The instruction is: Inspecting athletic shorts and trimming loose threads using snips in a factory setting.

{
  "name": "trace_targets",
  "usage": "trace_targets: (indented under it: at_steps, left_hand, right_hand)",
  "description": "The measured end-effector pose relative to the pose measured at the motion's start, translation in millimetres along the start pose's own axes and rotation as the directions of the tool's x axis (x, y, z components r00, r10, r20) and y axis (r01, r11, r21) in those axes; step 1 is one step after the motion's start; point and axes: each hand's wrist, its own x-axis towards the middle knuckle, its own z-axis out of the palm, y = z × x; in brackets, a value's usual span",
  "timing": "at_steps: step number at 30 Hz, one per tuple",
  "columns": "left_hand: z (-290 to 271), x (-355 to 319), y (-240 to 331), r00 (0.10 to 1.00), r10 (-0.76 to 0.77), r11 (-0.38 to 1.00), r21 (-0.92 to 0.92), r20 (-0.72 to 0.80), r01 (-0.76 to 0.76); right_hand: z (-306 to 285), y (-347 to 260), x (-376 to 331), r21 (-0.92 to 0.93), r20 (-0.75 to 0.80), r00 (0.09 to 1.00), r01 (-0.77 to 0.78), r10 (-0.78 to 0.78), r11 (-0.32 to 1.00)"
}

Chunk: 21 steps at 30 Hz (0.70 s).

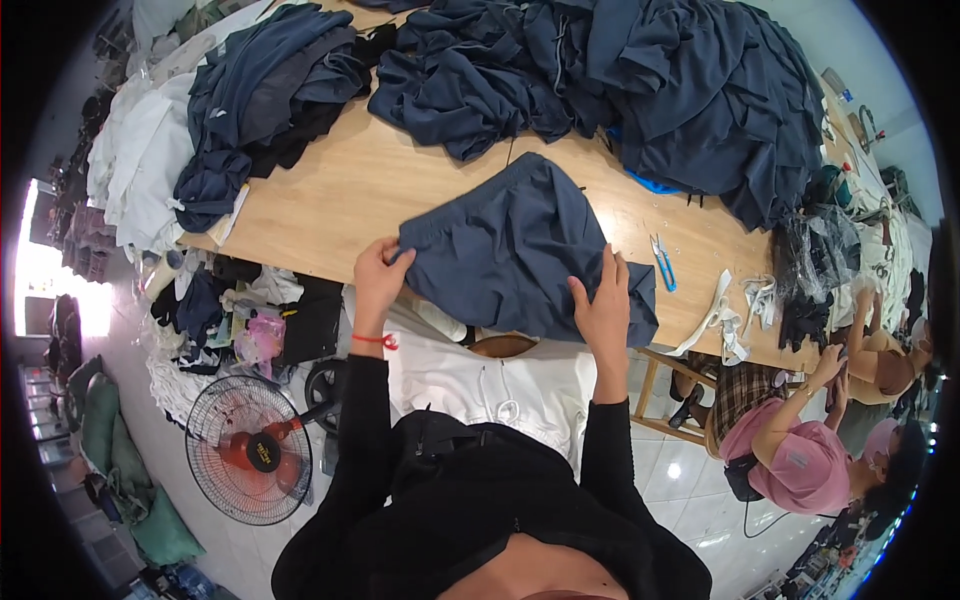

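Shorts (520, 250) of dark blue cloth lie spread on the near edge of the wooden bench (340, 190), between the two hands. At their left corner the left hand (380, 275) is closed on the waistband, pinching the cloth between thumb and fingers, while to the right the right hand (605, 300) lies open and flat, palm pressing the leg end down. The garment looks partly smoothed and possibly folded once already; its lower edge hangs over the bench edge and wrinkles remain, so I judge the laying-out only halfway done. Its long axis runs across from the left hand to the right, waist toward the left. Just beyond the right hand lie blue snips (662, 262); farther off sits a heap of blue garments (640, 80).
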Motion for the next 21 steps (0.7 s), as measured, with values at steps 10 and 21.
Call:
trace_targets:
  at_steps: [10,21]
  left_hand:
    - [12,-23,47,0.922,-0.131,0.917,-0.308,0.365,0.252]
    - [-84,-41,215,0.858,0.487,0.871,-0.157,0.164,-0.465]
  right_hand:
    - [65,6,82,0.028,-0.077,0.995,0.069,-0.066,0.997]
    - [-112,12,68,0.839,0.323,0.932,-0.201,-0.165,0.506]
